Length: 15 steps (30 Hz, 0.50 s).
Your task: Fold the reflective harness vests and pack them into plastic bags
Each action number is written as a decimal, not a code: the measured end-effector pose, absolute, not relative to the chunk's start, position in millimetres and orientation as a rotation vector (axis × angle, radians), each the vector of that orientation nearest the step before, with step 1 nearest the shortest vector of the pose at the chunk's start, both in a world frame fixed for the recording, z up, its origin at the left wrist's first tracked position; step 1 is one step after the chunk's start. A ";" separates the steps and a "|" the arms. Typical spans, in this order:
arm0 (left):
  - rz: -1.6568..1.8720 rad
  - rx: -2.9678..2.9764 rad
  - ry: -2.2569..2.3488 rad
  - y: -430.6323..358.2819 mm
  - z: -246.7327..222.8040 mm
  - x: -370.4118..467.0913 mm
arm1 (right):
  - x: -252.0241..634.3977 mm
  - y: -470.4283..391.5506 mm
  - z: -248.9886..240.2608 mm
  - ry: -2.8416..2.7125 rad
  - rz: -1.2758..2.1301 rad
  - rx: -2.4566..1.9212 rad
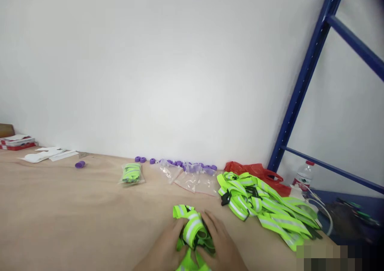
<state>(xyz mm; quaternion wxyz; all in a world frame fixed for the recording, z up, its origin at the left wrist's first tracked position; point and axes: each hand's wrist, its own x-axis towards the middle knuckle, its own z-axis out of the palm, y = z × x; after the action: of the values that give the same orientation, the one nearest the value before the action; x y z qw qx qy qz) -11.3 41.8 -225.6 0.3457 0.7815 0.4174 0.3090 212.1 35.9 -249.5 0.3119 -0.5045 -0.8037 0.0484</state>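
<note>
Between both hands, near the table's front edge, is a bunched neon-green reflective strap [193,231] with silver stripes. My left hand [169,243] grips its left side, the thumb and fingers pressed against the folds. On the other side my right hand [220,241] curls round the strap, its fingers along the right edge. Part of the strap hangs down below the hands, out of the frame. To the right lies a loose pile of the same green straps [267,207] with a black buckle [225,199].
A filled clear bag of green strap [132,173] lies beyond my hands. Empty plastic bags [196,181] and several purple rolls [178,163] line the wall. A red bag [255,171], a bottle [304,175] and a blue metal frame [300,87] are at right; white papers [45,155] at left.
</note>
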 end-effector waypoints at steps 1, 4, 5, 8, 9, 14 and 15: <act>0.821 2.029 1.101 39.2 -225.2 -11.5 | 211.7 32.5 -242.1 -2.089 0.170 -1.357; 0.858 2.019 1.102 37.9 -224.2 -14.8 | 214.5 26.9 -225.4 -1.969 0.294 -1.417; 0.882 1.991 1.086 39.1 -223.8 -16.4 | 216.3 26.6 -222.6 -1.922 0.337 -1.432; 0.945 1.848 1.046 43.3 -221.3 -21.6 | 221.4 28.9 -220.5 -1.767 0.489 -1.431; 0.954 1.805 1.032 44.2 -219.8 -23.4 | 222.3 30.1 -221.0 -1.709 0.543 -1.417; 1.101 1.602 0.937 43.8 -213.4 -28.5 | 217.9 32.7 -222.0 -1.410 0.715 -1.305; 1.152 1.528 0.929 43.8 -213.2 -28.6 | 216.4 32.3 -221.3 -1.376 0.727 -1.280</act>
<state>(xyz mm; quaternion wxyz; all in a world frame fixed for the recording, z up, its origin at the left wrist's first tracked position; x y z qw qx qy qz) -28.6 43.8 -213.2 0.4857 0.6279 0.3816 0.4735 216.4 32.3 -221.3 0.5342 -0.5370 -0.5773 0.3050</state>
